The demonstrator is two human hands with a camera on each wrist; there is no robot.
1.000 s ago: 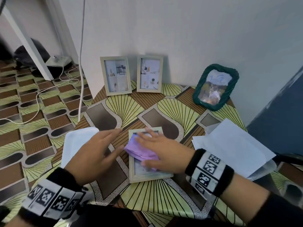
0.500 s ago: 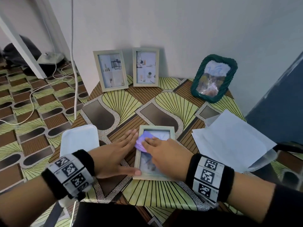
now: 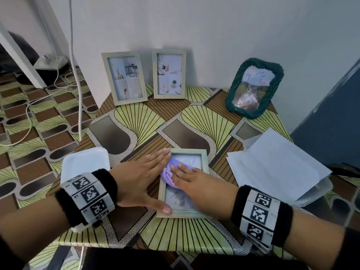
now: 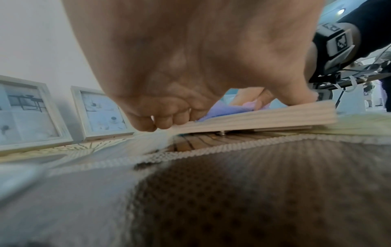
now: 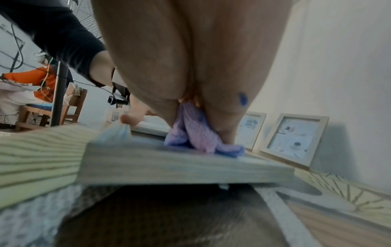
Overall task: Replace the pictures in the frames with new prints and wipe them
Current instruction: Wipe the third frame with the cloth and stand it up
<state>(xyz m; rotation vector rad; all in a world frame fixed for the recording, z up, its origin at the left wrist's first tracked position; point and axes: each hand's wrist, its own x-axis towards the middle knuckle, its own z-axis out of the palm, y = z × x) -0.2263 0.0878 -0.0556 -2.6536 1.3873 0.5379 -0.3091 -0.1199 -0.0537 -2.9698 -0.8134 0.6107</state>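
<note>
A light wooden frame [image 3: 205,162] lies flat on the patterned table [image 3: 136,121], glass side up. My left hand [image 3: 144,176] lies flat along its left edge, fingers straight and thumb on the near left corner. My right hand [image 3: 190,177] presses a purple cloth [image 3: 169,173] onto the upper left of the glass with straight fingers. The left wrist view shows my left hand [image 4: 190,66] on the frame's side [image 4: 253,118], with the cloth [image 4: 222,108] behind. In the right wrist view the cloth [image 5: 196,133] bunches under my right hand [image 5: 190,58] on the frame [image 5: 169,163].
Two light wooden frames [image 3: 126,77] [image 3: 169,74] and a green woven frame [image 3: 253,88] lean on the back wall. White sheets [image 3: 272,168] lie on a clear container at the right. A white tray [image 3: 85,162] sits at the left edge. Cables [image 3: 78,84] hang beside the table.
My left hand has settled against the frame's left edge, thumb on the near corner. The frame has turned from skewed to square. The right hand stays on the cloth.
</note>
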